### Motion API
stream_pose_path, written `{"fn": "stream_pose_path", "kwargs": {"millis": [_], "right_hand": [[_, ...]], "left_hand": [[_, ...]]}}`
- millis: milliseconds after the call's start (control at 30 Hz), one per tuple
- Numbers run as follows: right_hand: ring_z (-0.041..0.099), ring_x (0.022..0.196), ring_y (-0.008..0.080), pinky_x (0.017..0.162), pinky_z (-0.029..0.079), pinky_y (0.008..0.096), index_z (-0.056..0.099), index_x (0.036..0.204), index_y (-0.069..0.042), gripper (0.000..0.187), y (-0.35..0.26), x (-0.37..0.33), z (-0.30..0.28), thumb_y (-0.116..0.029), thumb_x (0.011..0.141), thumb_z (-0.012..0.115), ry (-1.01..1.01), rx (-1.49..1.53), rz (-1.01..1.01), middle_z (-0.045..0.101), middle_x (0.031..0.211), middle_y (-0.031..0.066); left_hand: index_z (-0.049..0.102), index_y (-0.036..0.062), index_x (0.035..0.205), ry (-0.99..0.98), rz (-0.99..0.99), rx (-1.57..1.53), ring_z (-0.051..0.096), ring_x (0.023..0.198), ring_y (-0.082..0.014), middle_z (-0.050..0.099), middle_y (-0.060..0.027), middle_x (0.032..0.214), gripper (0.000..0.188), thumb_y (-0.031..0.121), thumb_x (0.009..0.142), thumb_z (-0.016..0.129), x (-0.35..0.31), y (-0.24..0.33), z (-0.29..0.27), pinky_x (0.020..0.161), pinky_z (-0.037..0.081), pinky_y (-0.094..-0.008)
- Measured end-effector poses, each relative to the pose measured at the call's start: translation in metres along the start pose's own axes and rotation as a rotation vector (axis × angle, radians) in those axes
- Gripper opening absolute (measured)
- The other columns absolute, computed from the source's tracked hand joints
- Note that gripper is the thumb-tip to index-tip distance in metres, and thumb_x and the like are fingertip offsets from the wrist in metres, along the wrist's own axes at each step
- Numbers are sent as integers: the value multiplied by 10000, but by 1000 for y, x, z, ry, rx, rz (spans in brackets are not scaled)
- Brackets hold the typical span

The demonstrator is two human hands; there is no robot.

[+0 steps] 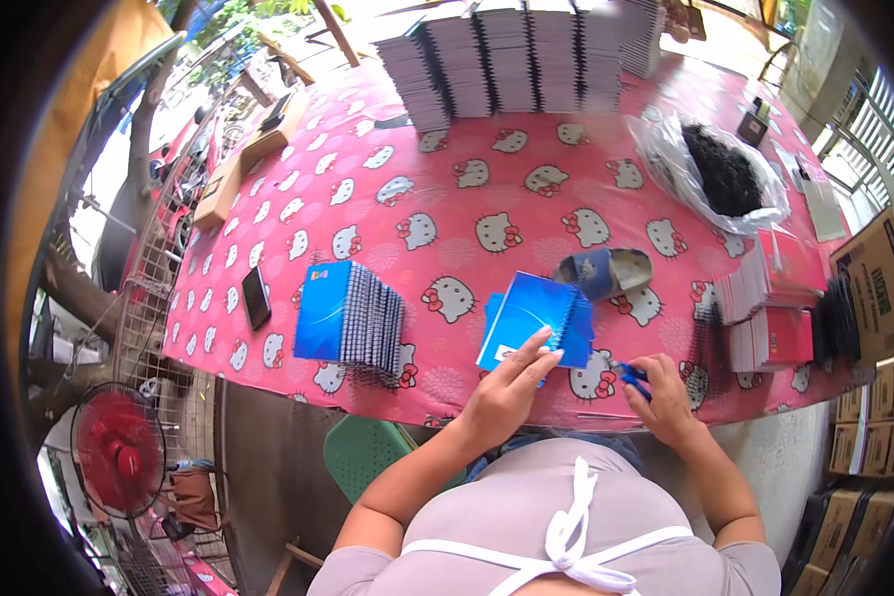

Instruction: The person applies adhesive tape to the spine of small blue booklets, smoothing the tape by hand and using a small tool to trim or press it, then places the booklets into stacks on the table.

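Observation:
My left hand [515,392] lies on a blue spiral notebook [528,316], its fingers stretched over the lower part of the cover. The notebook sits slightly turned on other blue covers, with its dark coil along the right side. In my right hand [666,399], just right of the notebook, is a small tool that looks like blue-handled pliers [634,381], its metal tip pointing toward the notebook. Beyond the notebook lies a blue slipper [604,272]. To the left stands a stack of blue spiral notebooks [348,316], coils facing right.
A pink patterned cloth [467,219] covers the table. Tall stacks of coil-bound notebooks [507,60] line the far edge. At right are a plastic bag [656,159] of black coils, red-covered notebooks [787,336] and cardboard boxes [876,283]. A phone [255,298] lies left; a red fan [119,452] stands beyond.

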State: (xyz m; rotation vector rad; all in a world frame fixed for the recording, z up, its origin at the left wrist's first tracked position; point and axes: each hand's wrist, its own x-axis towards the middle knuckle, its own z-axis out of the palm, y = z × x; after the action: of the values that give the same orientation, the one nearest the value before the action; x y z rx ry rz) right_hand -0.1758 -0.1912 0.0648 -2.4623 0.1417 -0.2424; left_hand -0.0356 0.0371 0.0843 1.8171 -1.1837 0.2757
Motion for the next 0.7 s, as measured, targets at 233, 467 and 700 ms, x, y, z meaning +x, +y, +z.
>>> {"fn": "stream_pose_path", "kwargs": {"millis": [233,467,700], "right_hand": [[521,977,356,851,422,454,516,1153,-34,483,-59,9,-11,-247,775,727,65,93,-178,513,1080,175],[518,1035,337,949,361,544,520,1165,-43,513,-73,15,-11,-277,762,734,139,-46,-268,519,1103,157],[547,996,329,894,412,516,562,1123,-36,459,-82,16,-17,-279,771,728,166,-68,-222,543,1059,142]], "left_hand": [[640,-41,932,236,-83,-147,670,913,-246,653,-177,1049,272,-8,710,794,2,2,10,727,566,-306],[598,-37,810,252,-140,-119,682,877,-235,654,-202,1011,240,-1,702,809,3,8,9,700,570,-301],[605,-44,818,218,-134,-84,684,848,-237,655,-199,1001,223,-58,691,788,5,9,13,682,573,-306]]}}
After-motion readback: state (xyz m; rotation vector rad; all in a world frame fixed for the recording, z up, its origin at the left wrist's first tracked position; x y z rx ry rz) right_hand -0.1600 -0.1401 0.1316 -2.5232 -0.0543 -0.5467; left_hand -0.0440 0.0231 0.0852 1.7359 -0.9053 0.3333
